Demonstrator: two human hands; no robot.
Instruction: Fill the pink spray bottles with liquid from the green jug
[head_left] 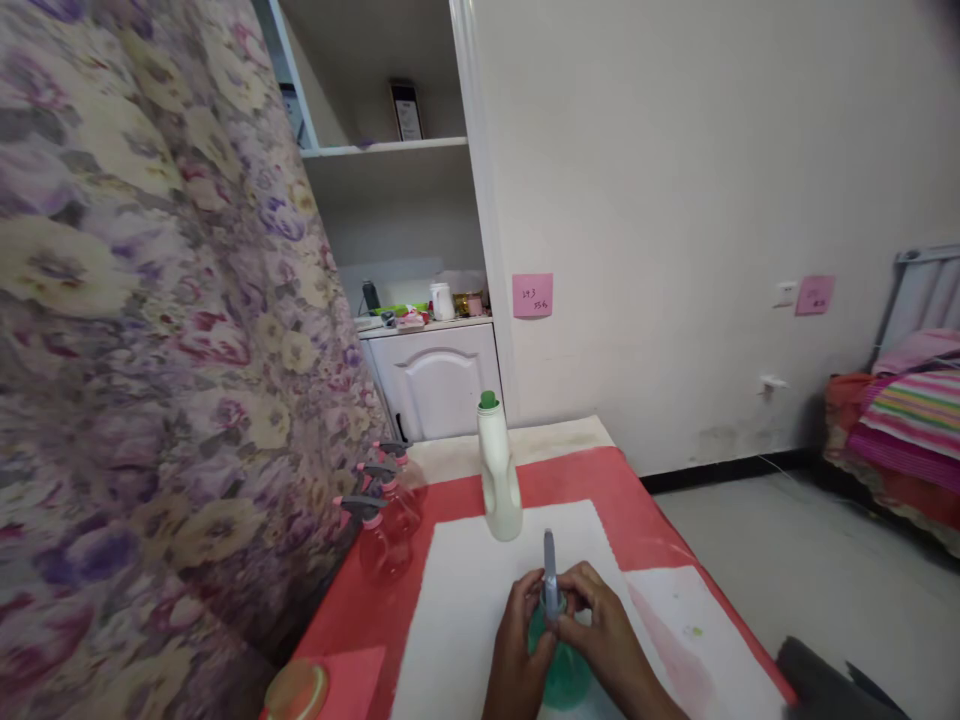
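Observation:
A green spray bottle stands on the white sheet, low in the view, with its grey spray head on top. My left hand is closed round the left side of the bottle's neck. From the right, the thumb and fingers of my right hand pinch the neck just under the spray head. Beyond my hands, a tall whitish-green bottle with a green cap stands upright on the sheet.
Several clear spray bottles with grey and pink heads stand at the table's left. A gold-rimmed lid or jar sits near the front left corner. Another sheet lies right. A floral curtain hangs left.

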